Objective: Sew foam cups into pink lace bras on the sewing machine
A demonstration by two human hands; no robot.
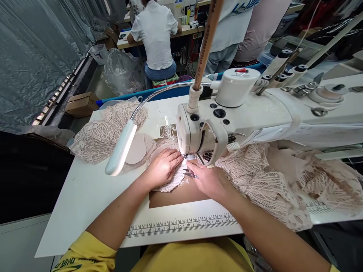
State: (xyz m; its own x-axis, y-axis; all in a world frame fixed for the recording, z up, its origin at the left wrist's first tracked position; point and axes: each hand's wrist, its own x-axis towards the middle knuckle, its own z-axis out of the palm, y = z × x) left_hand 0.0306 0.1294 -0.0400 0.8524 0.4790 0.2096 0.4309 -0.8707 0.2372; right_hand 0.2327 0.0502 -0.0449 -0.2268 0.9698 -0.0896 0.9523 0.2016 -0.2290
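Pressed lace (173, 184) by the machine (187, 130) with left hand (163, 169) flat, unclenched; grasped snips (191, 174) in right hand (212, 182). Saw box (81, 105) and bin (99, 54) beyond the table (90, 192); could not tell their contents.

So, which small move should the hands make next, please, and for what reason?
I would probably ease the lace piece slightly forward with the left hand, carefully, because that hand lies flat on it, very near the presser foot, while the right hand also holds snips.
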